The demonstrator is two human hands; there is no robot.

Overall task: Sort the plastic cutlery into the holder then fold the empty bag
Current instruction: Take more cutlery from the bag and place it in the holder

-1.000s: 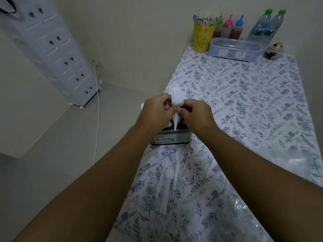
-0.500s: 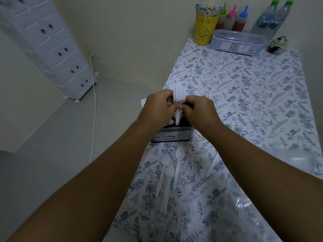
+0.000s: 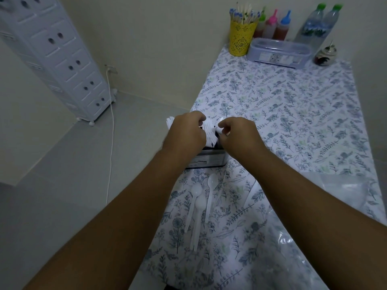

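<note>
A metal cutlery holder [image 3: 209, 161] stands at the table's left edge, mostly hidden behind my hands. White plastic forks [image 3: 209, 131] stick up out of it. My left hand [image 3: 186, 135] and my right hand [image 3: 236, 135] hover over the holder with curled fingers touching the fork heads between them. Three white plastic spoons [image 3: 199, 204] lie on the tablecloth just in front of the holder. A clear plastic bag [image 3: 345, 189] lies flat at the table's right side.
The floral tablecloth [image 3: 293, 105] covers the table. At the far end stand a yellow cup of sticks [image 3: 240, 36], sauce bottles [image 3: 274, 26], a clear lidded box [image 3: 278, 52], two water bottles [image 3: 320, 24] and a small jar [image 3: 325, 55]. A white drawer tower [image 3: 56, 55] stands on the floor left.
The fork held up between both hands has gone down into the holder among the other forks. Both hands dropped lower and moved slightly apart.
</note>
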